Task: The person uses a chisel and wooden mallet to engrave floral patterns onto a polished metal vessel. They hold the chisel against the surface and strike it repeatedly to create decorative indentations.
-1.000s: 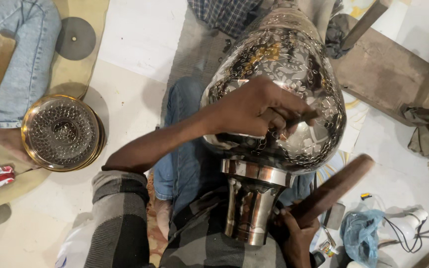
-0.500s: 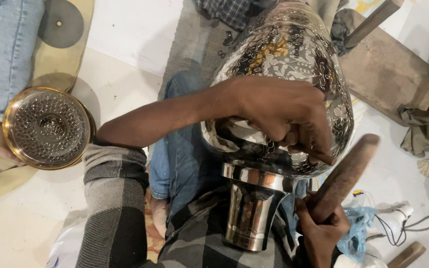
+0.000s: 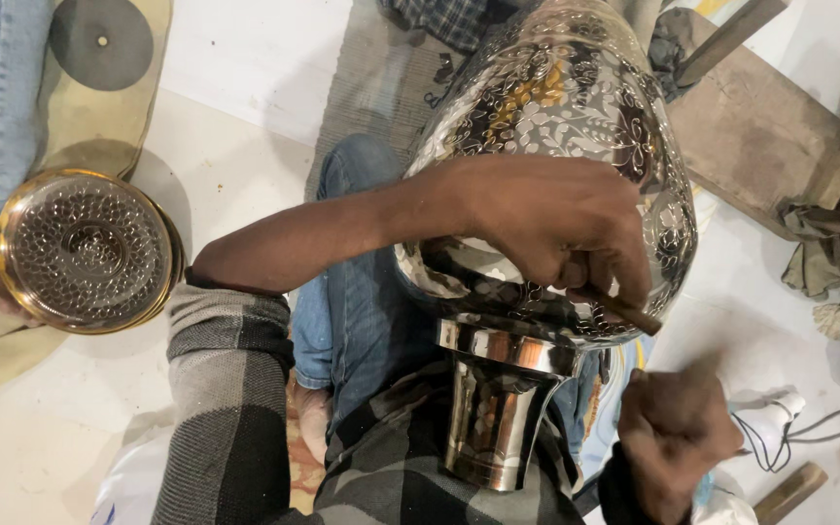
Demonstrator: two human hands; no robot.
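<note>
Mallet dropped away, vase (image 3: 556, 126) neck toward wearer

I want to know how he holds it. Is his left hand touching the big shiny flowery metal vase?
Touching. The head view shows the left hand lying on the big engraved silver metal vase, its fingers pinching a thin brown tool against it.

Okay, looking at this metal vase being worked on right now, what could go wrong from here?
The left hand pinches a thin punch against the engraved vase, with the fingers close to its tip; a stroke from the blurred right hand might land on them. The vase is round and polished and rests on the lap, so it may roll and the punch could skid across the pattern.
</note>
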